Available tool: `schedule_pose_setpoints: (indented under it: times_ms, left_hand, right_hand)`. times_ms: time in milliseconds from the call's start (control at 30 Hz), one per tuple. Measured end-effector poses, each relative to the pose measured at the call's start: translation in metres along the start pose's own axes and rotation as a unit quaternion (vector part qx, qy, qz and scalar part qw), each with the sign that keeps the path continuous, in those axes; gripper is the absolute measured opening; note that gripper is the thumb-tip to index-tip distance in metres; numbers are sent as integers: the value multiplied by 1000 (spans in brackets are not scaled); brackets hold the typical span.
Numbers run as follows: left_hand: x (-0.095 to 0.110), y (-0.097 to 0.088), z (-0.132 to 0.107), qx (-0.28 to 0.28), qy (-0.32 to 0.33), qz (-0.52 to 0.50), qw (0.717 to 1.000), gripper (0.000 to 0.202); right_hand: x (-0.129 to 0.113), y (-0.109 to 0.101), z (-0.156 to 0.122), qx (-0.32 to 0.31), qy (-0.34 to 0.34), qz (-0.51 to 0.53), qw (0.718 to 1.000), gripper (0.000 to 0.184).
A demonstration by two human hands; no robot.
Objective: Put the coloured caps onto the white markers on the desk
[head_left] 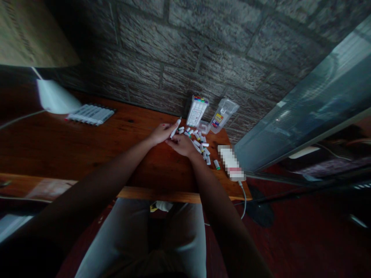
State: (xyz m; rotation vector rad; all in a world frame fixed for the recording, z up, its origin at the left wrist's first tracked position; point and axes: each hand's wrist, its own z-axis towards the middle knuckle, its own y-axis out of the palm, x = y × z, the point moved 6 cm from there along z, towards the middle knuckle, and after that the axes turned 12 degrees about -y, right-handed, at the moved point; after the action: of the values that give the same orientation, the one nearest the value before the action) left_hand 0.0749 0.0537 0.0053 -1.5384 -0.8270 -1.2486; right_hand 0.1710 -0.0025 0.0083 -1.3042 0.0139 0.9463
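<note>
A white marker (175,129) stands tilted between my hands, its dark narrow tip pointing up. My left hand (162,133) is closed around it, thumb along the barrel. Just below, my right hand (183,144) has its fingers closed at the marker's lower end; the exact contact is partly hidden. Loose white marker caps (202,148) with coloured ends lie scattered beside and beyond my right hand. Behind them, a clear case (197,112) full of markers stands upright against the wall. Next to it is a clear plastic cover (223,116) with a yellow and blue label.
To the left, a row of white markers (91,114) lies side by side near a lamp base (56,96). A white power strip (232,162) with a cord sits at the right end of the wooden table (127,158). A stone wall (185,50) rises behind.
</note>
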Motion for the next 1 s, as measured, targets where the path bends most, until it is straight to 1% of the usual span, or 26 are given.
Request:
schedule_pose_setpoints:
  times_ms: [100,233,467,767,1000]
  left_hand:
    - [3,0,-2,15,19,36,999,60]
    - [5,0,-4,32,29,57,997,57]
    - [5,1,-4,25,33,63,997,55]
    - [6,1,-4,21,28,63,997,50]
    - [9,1,-6,22,23,53,998,48]
  right_hand:
    - [-1,0,0,-4,-9,9,1000,28]
    - [-4,-1,0,-20,10,2,1000,27]
    - [-8,-3,-1,-16,16,7,1000,26]
    - [-7,-3,0,-30,22,-9,999,25]
    - [-7,-3,0,-23,15,-12,1000,26]
